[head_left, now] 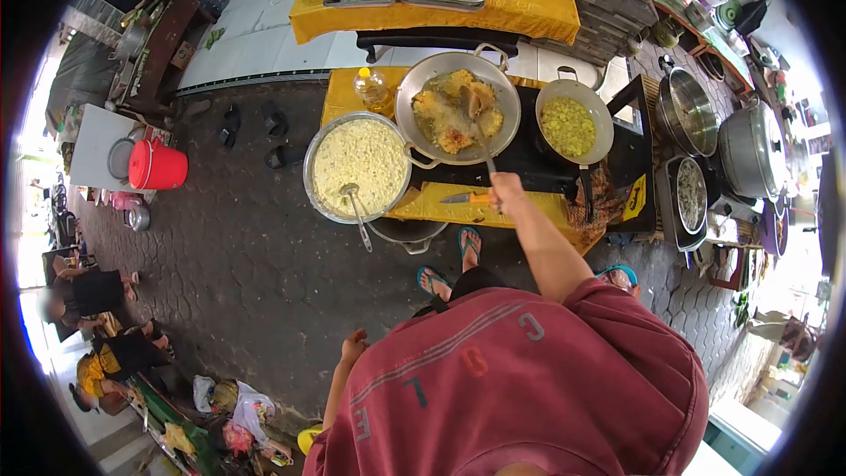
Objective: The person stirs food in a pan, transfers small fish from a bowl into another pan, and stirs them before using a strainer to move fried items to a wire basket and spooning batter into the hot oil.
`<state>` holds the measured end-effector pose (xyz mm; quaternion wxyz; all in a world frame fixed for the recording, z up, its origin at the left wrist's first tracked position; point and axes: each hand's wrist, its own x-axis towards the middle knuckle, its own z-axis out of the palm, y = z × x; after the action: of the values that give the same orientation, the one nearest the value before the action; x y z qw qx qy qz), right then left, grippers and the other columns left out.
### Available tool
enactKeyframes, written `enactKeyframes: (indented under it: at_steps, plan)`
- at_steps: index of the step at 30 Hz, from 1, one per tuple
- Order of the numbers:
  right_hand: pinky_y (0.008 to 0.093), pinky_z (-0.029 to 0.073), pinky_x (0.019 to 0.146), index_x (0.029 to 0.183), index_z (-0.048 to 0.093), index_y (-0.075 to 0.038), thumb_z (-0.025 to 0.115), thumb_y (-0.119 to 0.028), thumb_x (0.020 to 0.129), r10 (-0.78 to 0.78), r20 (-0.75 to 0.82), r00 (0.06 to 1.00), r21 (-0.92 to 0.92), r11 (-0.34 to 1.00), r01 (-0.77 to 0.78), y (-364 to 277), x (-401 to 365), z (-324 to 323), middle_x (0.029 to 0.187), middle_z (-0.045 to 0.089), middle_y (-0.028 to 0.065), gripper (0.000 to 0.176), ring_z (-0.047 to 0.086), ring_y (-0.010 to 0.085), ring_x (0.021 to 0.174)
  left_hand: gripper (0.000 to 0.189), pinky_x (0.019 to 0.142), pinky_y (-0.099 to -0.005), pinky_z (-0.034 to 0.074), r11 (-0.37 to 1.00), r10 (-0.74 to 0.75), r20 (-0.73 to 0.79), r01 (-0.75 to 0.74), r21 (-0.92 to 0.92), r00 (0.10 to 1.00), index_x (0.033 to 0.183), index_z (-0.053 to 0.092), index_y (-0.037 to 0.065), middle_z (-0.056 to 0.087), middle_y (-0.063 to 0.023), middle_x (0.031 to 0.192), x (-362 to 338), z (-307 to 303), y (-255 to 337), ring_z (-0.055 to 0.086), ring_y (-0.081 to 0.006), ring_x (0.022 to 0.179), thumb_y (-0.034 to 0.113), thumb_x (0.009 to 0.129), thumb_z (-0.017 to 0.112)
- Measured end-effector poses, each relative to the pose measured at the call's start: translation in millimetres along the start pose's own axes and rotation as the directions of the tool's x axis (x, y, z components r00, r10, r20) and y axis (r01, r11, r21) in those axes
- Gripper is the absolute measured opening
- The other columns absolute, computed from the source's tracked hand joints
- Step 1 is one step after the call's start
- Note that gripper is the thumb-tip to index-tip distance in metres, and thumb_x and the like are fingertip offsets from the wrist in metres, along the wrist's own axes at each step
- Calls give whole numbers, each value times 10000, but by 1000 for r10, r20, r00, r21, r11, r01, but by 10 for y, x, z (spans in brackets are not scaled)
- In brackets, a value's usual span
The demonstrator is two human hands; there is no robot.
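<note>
My right hand [506, 192] is wrapped round the handle of a long spatula [490, 159]. Its brown blade dips into a wide wok [414, 110], where golden-yellow fritters [456, 143] fry in bubbling oil. Below the wok, a knife [467, 198] with an orange handle lies beside my right hand on the yellow cloth. Left of the wok stands a large bowl [310, 172] of pale, chunky batter [361, 154] with a metal ladle [357, 216] resting in it. My left hand [354, 346] hangs low by my side, fingers loosely apart, holding nothing visible.
On the right sits a frying pan [602, 145] with yellow-green food. An oil bottle [371, 88] stands behind the bowl. Beyond the stove, a yellow-covered table [529, 13] bears trays and fried pieces. Large pots [749, 145] stand far right; a red bucket [160, 165] and seated people are left.
</note>
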<state>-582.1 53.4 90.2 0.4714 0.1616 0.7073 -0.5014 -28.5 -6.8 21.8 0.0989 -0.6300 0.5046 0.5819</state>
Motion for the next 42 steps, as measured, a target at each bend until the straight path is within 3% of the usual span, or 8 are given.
enactKeyframes:
  at_steps: [6, 8, 12, 14, 20, 33, 35, 42]
  plan:
    - [285, 278, 346, 980, 466, -58, 395, -232, 912, 20, 82, 996, -254, 967, 1, -306, -122, -755, 524, 411, 27, 200, 326, 108, 377, 399, 725, -279, 475, 996, -49, 14, 50, -75, 999, 1181, 474, 36, 575, -84, 1073, 28, -56, -53, 584, -159, 794, -30, 794, 403]
    - [262, 264, 351, 1058, 424, -47, 347, -246, 929, 168, 304, 938, 64, 979, -196, -329, -92, -916, 540, 399, 13, 249, 312, 94, 385, 400, 738, -277, 471, 1000, -17, 25, 17, 1, 1000, 1186, 471, 38, 572, -82, 1085, 69, -82, -83, 581, -161, 806, -23, 796, 409]
    - [239, 250, 374, 1030, 382, -86, 343, -261, 932, 148, 480, 865, 184, 947, -264, -218, 48, -993, 558, 393, 0, 205, 285, 76, 398, 403, 721, -278, 469, 995, -45, 36, 48, -88, 998, 1193, 466, 40, 563, -81, 1104, 168, -89, -105, 575, -161, 818, -16, 797, 413]
    - [231, 244, 366, 1050, 392, -87, 343, -255, 931, 112, 499, 860, 183, 956, -231, -166, -31, -995, 551, 388, -3, 211, 288, 68, 391, 401, 692, -286, 466, 991, -7, 33, 2, 137, 999, 1192, 463, 39, 559, -77, 1101, -61, -45, 296, 567, -168, 803, -11, 799, 403]
    - [233, 248, 352, 1093, 436, -103, 346, -245, 926, 35, 460, 887, 89, 992, -86, -200, -411, -1072, 548, 377, 2, 237, 304, 75, 387, 405, 678, -296, 457, 989, 32, 90, -45, 140, 995, 1185, 469, 55, 546, -57, 1087, -75, -67, 584, 545, -171, 819, -36, 804, 367]
    - [230, 259, 345, 1040, 473, -124, 387, -251, 910, 39, 455, 890, 105, 990, -97, 5, -480, -582, 562, 404, 6, 202, 305, 71, 382, 402, 678, -292, 449, 983, 20, 83, -35, 182, 996, 1171, 487, 75, 546, -42, 1062, -18, -63, 696, 538, -162, 818, -58, 811, 367]
    - [231, 257, 343, 1041, 468, -117, 388, -250, 911, 22, 444, 896, 127, 988, -87, 24, -472, -578, 560, 409, 8, 203, 303, 74, 377, 399, 675, -287, 447, 997, -55, 46, 53, 51, 997, 1164, 491, 79, 549, -39, 1049, -22, -74, 724, 538, -160, 815, -61, 811, 370]
    - [260, 279, 329, 1112, 440, -74, 407, -237, 908, -53, 162, 985, -39, 997, 61, 79, -786, -692, 554, 406, 12, 263, 329, 89, 370, 398, 686, -286, 452, 993, 46, 107, -57, 105, 993, 1161, 488, 65, 554, -57, 1048, 97, -149, 414, 561, -173, 834, -57, 799, 375]
